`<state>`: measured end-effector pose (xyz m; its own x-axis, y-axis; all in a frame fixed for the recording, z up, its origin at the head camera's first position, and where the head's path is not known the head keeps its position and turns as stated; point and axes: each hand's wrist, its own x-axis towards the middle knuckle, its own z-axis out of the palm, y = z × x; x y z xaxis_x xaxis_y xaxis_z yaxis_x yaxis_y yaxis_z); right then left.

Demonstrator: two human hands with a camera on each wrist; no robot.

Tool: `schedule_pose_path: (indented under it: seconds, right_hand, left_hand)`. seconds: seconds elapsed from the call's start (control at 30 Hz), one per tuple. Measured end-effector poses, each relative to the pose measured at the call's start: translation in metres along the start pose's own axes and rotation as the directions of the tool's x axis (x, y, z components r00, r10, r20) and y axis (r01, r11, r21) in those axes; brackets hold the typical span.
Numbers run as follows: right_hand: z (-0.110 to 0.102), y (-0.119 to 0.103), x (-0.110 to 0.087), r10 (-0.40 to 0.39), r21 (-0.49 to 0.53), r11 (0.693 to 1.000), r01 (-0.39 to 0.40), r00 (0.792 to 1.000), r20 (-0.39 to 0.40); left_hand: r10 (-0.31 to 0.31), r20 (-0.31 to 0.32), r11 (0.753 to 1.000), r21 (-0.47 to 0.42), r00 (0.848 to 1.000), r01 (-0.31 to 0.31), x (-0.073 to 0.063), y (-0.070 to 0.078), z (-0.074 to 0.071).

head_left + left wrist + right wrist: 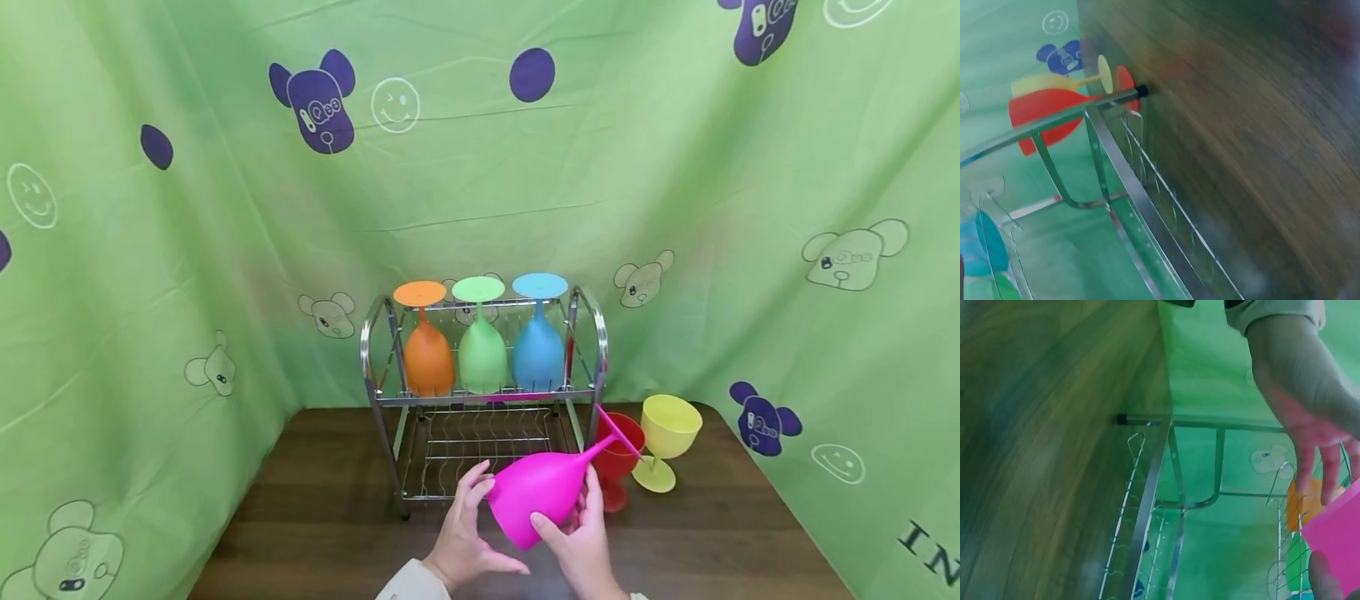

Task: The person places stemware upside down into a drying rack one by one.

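Note:
A pink plastic goblet (542,493) is tilted in front of the rack, its bowl opening down to the left and its foot up to the right. My right hand (581,537) grips the bowl near the stem, thumb on the near side. My left hand (468,533) is beside the rim with fingers and thumb spread; its fingertips are at the rim, and contact is hard to tell. The right wrist view shows the pink bowl (1338,534) and the left hand (1307,394) beyond it. Neither hand appears clearly in the left wrist view.
A two-tier metal rack (480,400) stands on the wooden table (300,517). On its upper tier, orange (429,358), green (482,358) and blue (538,358) goblets stand upside down. Right of it, a red goblet (626,433) and a yellow goblet (670,427) stand upright. Green cloth surrounds the table.

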<state>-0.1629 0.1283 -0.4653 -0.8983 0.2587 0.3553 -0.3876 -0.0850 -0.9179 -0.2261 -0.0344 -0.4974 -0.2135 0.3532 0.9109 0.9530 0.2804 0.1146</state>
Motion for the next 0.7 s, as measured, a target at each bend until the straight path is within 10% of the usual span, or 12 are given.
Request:
schedule_pose_path:
  seconds: [0.27, 0.5, 0.7]
  right_hand:
    - [-0.007, 0.008, 0.001, -0.057, -0.111, 0.992, 0.056, 0.998, -0.010]
    - [-0.015, 0.022, 0.006, -0.226, -0.395, 0.888, 0.237, 0.971, 0.074]
    - [-0.019, 0.028, 0.017, -0.182, -0.456, 0.863, 0.216, 0.976, 0.117]
  left_hand:
    - [-0.201, 0.004, 0.974, 0.108, 0.980, 0.199, -0.014, -0.013, -0.027]
    - [-0.277, -0.108, 0.943, 0.162, 0.955, 0.292, -0.010, -0.023, -0.047]
    - [-0.332, -0.179, 0.919, 0.160, 0.926, 0.360, -0.003, -0.030, -0.060]
